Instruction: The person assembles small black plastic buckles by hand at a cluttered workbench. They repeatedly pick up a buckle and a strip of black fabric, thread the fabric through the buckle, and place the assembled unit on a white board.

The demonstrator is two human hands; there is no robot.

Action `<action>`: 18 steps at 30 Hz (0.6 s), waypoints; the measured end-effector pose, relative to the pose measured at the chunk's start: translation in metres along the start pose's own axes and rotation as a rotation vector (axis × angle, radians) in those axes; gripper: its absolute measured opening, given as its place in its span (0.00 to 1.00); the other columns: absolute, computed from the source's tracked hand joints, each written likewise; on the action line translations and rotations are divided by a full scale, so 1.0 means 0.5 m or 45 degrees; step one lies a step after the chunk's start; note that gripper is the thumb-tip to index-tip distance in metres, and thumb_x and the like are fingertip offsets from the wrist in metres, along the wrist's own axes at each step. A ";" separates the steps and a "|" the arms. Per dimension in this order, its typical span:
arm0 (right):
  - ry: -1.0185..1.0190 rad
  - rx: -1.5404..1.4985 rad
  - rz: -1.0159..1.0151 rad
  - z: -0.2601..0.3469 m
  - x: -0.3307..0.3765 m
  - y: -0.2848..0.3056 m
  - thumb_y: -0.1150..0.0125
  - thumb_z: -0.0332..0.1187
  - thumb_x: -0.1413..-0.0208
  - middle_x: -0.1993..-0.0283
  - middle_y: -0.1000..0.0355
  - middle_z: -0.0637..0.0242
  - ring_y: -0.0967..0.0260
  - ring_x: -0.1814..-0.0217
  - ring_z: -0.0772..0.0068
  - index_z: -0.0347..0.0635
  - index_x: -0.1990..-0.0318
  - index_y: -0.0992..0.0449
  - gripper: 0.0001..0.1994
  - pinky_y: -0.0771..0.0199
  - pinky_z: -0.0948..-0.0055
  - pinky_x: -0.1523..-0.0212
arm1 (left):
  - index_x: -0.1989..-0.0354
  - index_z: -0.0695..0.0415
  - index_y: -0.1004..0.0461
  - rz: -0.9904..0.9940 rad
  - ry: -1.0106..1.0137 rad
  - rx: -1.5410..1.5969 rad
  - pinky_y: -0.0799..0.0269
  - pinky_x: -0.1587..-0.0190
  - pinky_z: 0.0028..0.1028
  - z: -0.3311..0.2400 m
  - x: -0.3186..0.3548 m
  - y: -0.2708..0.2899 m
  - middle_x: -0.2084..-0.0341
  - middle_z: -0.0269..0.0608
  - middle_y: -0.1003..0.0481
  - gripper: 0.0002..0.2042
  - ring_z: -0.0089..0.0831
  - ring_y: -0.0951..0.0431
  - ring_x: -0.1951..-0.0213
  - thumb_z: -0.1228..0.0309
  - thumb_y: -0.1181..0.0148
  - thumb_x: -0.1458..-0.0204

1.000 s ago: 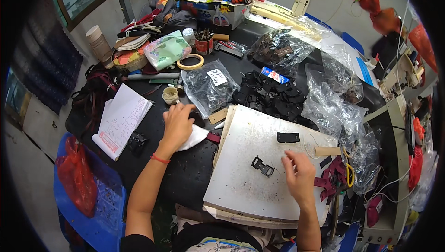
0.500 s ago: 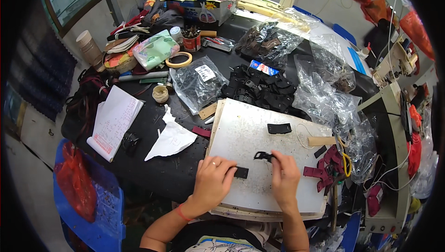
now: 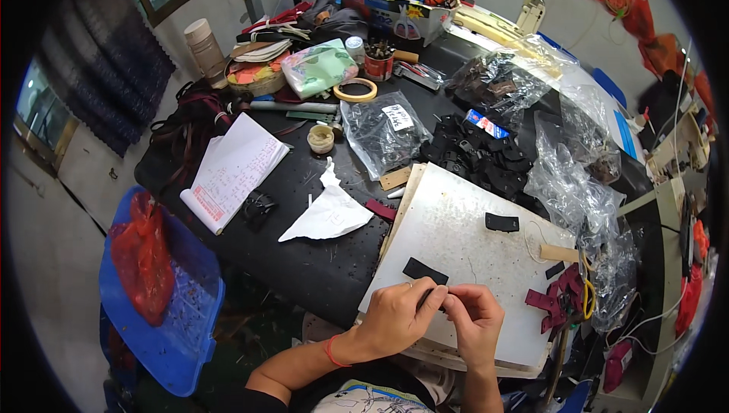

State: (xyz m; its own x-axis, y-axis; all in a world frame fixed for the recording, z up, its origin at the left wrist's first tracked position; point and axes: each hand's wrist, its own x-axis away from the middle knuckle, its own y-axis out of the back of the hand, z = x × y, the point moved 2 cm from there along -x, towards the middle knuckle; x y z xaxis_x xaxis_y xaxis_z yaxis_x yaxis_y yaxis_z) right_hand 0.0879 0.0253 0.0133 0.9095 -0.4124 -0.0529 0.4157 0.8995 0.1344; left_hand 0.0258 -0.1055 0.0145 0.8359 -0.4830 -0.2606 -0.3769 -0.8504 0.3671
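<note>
Both hands meet over the near edge of the white board [image 3: 463, 223]. The left hand [image 3: 399, 318] and right hand [image 3: 474, 320] pinch a small dark piece [image 3: 431, 297] between their fingertips, mostly hidden. A black strip [image 3: 425, 270] lies just beyond them.

A dark worktable [image 3: 319, 261] bears a white board [image 3: 456, 238], notebook [image 3: 231, 170] and torn paper [image 3: 330, 212].
</note>
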 end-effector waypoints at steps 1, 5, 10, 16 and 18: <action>0.143 0.110 -0.017 -0.004 0.000 -0.001 0.34 0.22 0.54 0.71 0.30 0.65 0.36 0.74 0.81 0.36 0.66 0.26 0.08 0.35 0.81 0.75 | 0.72 0.62 0.28 -0.013 0.047 0.061 0.35 0.80 0.29 0.000 0.003 -0.001 0.87 0.42 0.29 0.12 0.34 0.27 0.84 0.68 0.50 0.41; 0.493 0.582 -0.059 0.024 0.007 -0.010 0.35 0.19 0.57 0.66 0.36 0.62 0.37 0.72 0.75 0.37 0.66 0.27 0.10 0.36 0.79 0.73 | 0.73 0.62 0.30 0.022 0.277 0.314 0.37 0.81 0.32 -0.007 0.008 0.002 0.88 0.43 0.31 0.14 0.36 0.28 0.85 0.64 0.52 0.40; 0.762 0.725 0.008 0.023 0.006 -0.012 0.32 0.20 0.61 0.67 0.33 0.60 0.35 0.71 0.68 0.38 0.63 0.26 0.15 0.33 0.75 0.73 | 0.76 0.63 0.31 0.138 0.530 0.481 0.37 0.81 0.28 0.001 -0.001 0.015 0.89 0.38 0.31 0.18 0.25 0.31 0.85 0.62 0.55 0.39; 0.707 0.618 0.178 0.019 0.008 0.005 0.31 0.22 0.61 0.64 0.30 0.57 0.32 0.69 0.61 0.36 0.59 0.26 0.18 0.30 0.72 0.71 | 0.77 0.63 0.32 0.191 0.567 0.482 0.37 0.80 0.28 -0.002 -0.006 0.025 0.90 0.37 0.32 0.19 0.25 0.32 0.85 0.60 0.55 0.39; 0.793 0.651 0.100 0.014 0.012 0.000 0.31 0.21 0.60 0.65 0.30 0.57 0.33 0.70 0.61 0.34 0.60 0.26 0.17 0.31 0.72 0.72 | 0.77 0.62 0.32 0.235 0.578 0.498 0.37 0.80 0.28 -0.002 -0.012 0.025 0.89 0.38 0.31 0.19 0.25 0.31 0.85 0.60 0.55 0.39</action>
State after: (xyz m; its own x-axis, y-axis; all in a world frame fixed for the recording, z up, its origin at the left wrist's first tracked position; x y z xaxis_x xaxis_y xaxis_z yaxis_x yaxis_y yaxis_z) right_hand 0.0934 0.0216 0.0200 0.8359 -0.0586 -0.5457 0.4322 0.6832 0.5886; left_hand 0.0166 -0.1130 0.0213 0.7968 -0.5655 0.2130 -0.5776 -0.8163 -0.0068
